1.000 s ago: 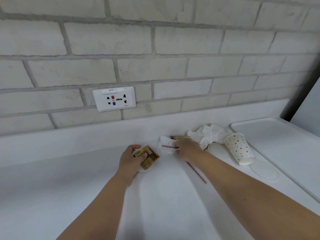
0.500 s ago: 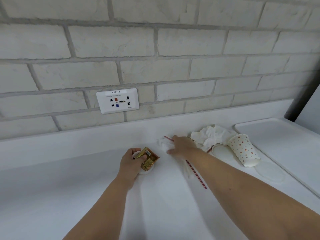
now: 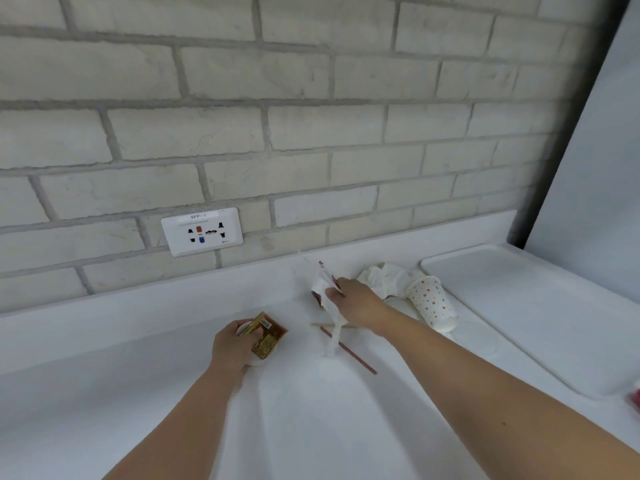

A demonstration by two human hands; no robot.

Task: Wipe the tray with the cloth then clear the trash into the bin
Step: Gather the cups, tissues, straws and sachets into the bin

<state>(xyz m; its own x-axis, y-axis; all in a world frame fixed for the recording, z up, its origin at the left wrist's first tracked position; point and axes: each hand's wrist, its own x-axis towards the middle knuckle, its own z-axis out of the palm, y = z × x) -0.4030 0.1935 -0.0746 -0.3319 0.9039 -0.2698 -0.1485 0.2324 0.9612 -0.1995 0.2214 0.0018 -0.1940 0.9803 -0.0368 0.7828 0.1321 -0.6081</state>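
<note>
My left hand [image 3: 232,346] grips a gold and brown wrapper [image 3: 267,336] together with a small white round item on the white counter. My right hand [image 3: 353,298] pinches a crumpled white paper strip [image 3: 327,308] along with a red-striped straw end, lifted off the counter. A red-striped straw [image 3: 349,351] lies on the counter below that hand. Just right of it sit a crumpled white cloth or tissue [image 3: 382,277] and a tipped paper cup with orange dots [image 3: 431,306]. The white tray [image 3: 540,306] lies at the far right.
A brick wall with a white socket plate [image 3: 202,233] rises behind the counter. A round clear lid [image 3: 479,342] lies flat near the cup. Something red [image 3: 635,400] shows at the right edge. A grey panel stands at the far right.
My right hand has closed on the white paper and straw end and raised them off the counter. The left hand keeps its hold on the gold wrapper. The camera has tilted up a little.
</note>
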